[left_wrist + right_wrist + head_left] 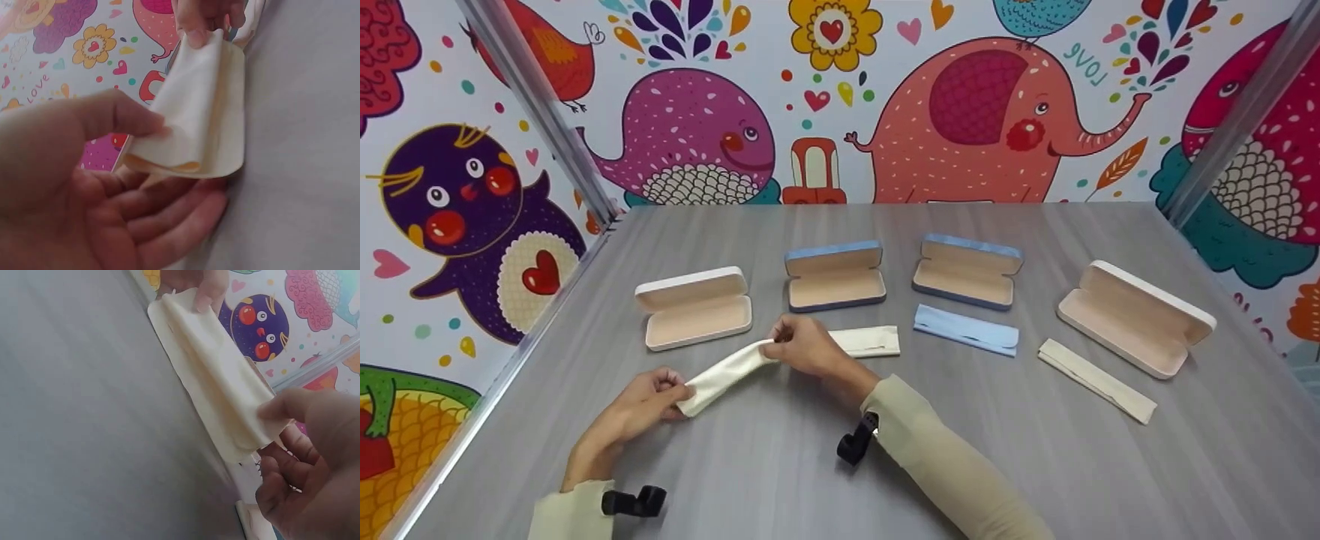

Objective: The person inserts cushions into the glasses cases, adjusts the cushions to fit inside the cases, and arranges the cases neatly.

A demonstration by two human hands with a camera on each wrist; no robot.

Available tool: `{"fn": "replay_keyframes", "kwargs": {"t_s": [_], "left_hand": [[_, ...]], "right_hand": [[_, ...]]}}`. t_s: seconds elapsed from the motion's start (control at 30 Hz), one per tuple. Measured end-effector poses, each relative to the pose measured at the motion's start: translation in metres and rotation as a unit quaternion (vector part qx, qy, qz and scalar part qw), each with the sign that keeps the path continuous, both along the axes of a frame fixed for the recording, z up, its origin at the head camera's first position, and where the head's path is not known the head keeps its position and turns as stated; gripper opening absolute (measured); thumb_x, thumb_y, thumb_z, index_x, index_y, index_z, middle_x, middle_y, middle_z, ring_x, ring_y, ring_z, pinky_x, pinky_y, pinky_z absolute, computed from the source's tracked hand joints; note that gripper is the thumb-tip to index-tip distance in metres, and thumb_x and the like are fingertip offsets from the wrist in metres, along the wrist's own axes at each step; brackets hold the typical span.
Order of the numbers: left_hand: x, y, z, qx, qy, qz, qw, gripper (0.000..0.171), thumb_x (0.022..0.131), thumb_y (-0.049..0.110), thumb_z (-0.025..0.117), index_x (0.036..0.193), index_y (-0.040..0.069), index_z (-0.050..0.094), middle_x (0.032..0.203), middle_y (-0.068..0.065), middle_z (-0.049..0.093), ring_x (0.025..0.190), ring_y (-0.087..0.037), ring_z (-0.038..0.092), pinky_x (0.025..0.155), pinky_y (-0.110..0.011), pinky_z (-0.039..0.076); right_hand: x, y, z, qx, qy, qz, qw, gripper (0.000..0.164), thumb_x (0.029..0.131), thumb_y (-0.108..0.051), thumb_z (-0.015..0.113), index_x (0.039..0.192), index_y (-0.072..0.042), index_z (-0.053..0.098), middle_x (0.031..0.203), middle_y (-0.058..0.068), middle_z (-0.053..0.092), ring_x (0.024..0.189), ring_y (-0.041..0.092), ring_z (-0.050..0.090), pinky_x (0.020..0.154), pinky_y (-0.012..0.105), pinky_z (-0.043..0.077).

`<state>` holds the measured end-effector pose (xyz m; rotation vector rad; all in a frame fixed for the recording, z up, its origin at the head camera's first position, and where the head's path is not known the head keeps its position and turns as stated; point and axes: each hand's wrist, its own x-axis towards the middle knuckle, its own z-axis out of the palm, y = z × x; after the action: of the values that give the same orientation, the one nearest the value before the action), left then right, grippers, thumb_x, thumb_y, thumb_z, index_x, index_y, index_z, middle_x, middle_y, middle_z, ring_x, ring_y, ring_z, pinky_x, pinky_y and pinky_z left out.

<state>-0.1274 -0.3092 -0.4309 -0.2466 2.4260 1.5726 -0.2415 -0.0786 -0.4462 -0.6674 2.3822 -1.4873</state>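
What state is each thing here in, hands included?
Left hand, pinching held cloth
Right hand, pinching held cloth
Held cloth, folded lengthwise
Middle cream cloth, folded, flat
Blue cloth, folded, flat
Right cream cloth, folded, flat
Left white case, open
Left blue case, open
Right blue case, open
Right white case, open

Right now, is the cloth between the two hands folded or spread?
Folded: in the left wrist view, one flap of the cream cloth lies over a wider layer.

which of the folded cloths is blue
The folded cloth lying just in front of the right-hand blue case; the other three cloths are cream.
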Motion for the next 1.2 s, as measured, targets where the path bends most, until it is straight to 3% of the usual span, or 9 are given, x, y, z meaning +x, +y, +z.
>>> {"fn": "replay_keyframes", "kwargs": {"t_s": [0.17, 0.3, 0.4, 0.6, 0.83, 1.0, 1.2], "left_hand": [[-0.005, -0.009, -0.002, 0.13, -0.023, -0.009, 0.9913, 0.019, 0.091, 0.017, 0.054, 0.094, 0.004, 0.041, 0.09, -0.004, 0.05, 0.08, -0.016, 0.063, 0.077, -0.033, 0.055], [-0.01, -0.013, -0.002, 0.18, -0.025, -0.008, 0.9834, 0.021, 0.092, 0.016, 0.054, 0.097, 0.004, 0.038, 0.095, -0.007, 0.053, 0.084, -0.021, 0.066, 0.078, -0.035, 0.055], [-0.014, -0.015, -0.002, 0.205, -0.015, 0.014, 0.9786, 0.027, 0.091, 0.013, 0.057, 0.105, 0.001, 0.037, 0.098, -0.008, 0.055, 0.085, -0.022, 0.066, 0.078, -0.037, 0.055], [-0.02, -0.02, -0.004, 0.229, -0.003, 0.092, 0.9691, 0.055, 0.085, 0.012, 0.064, 0.127, -0.006, 0.032, 0.092, -0.002, 0.063, 0.083, -0.014, 0.066, 0.077, -0.031, 0.055], [-0.023, -0.028, -0.003, 0.228, -0.014, 0.15, 0.9619, 0.065, 0.082, 0.016, 0.068, 0.13, -0.013, 0.035, 0.084, 0.002, 0.067, 0.082, -0.012, 0.068, 0.078, -0.03, 0.054], [-0.027, -0.033, 0.002, 0.231, -0.015, 0.168, 0.9583, 0.066, 0.08, 0.016, 0.071, 0.129, -0.014, 0.038, 0.083, 0.0, 0.064, 0.076, -0.013, 0.068, 0.076, -0.03, 0.055], [-0.036, -0.04, 0.007, 0.245, -0.018, 0.143, 0.9587, 0.079, 0.082, 0.008, 0.067, 0.139, -0.013, 0.017, 0.094, 0.0, 0.057, 0.083, -0.009, 0.065, 0.081, -0.028, 0.053]], "right_hand": [[-0.003, -0.003, -0.001, -0.063, -0.061, 0.014, 0.996, 0.018, 0.081, -0.018, 0.068, 0.08, -0.01, 0.053, 0.07, -0.004, 0.057, 0.057, 0.008, 0.051, 0.051, 0.022, 0.046], [-0.006, -0.006, -0.002, -0.108, -0.105, 0.016, 0.989, 0.016, 0.082, -0.012, 0.067, 0.082, -0.005, 0.053, 0.07, 0.001, 0.061, 0.049, 0.012, 0.053, 0.047, 0.032, 0.051], [-0.009, -0.008, -0.003, -0.125, -0.132, 0.0, 0.983, 0.016, 0.08, -0.009, 0.069, 0.083, -0.004, 0.054, 0.07, 0.002, 0.061, 0.046, 0.011, 0.053, 0.045, 0.031, 0.05], [-0.013, -0.013, -0.005, -0.146, -0.185, -0.019, 0.972, 0.019, 0.076, -0.007, 0.072, 0.086, -0.004, 0.056, 0.069, 0.001, 0.061, 0.045, 0.01, 0.052, 0.044, 0.027, 0.049], [-0.015, -0.024, -0.006, -0.159, -0.221, -0.042, 0.961, 0.021, 0.074, -0.006, 0.074, 0.089, -0.002, 0.061, 0.073, 0.001, 0.064, 0.047, 0.008, 0.052, 0.044, 0.02, 0.046], [-0.015, -0.032, -0.005, -0.171, -0.239, -0.067, 0.953, 0.021, 0.072, -0.003, 0.075, 0.088, -0.001, 0.063, 0.069, 0.001, 0.061, 0.046, 0.008, 0.051, 0.043, 0.02, 0.046], [-0.019, -0.034, -0.004, -0.155, -0.232, -0.084, 0.957, 0.023, 0.074, -0.006, 0.075, 0.092, 0.001, 0.065, 0.071, 0.001, 0.059, 0.046, 0.009, 0.052, 0.045, 0.02, 0.047]]}}
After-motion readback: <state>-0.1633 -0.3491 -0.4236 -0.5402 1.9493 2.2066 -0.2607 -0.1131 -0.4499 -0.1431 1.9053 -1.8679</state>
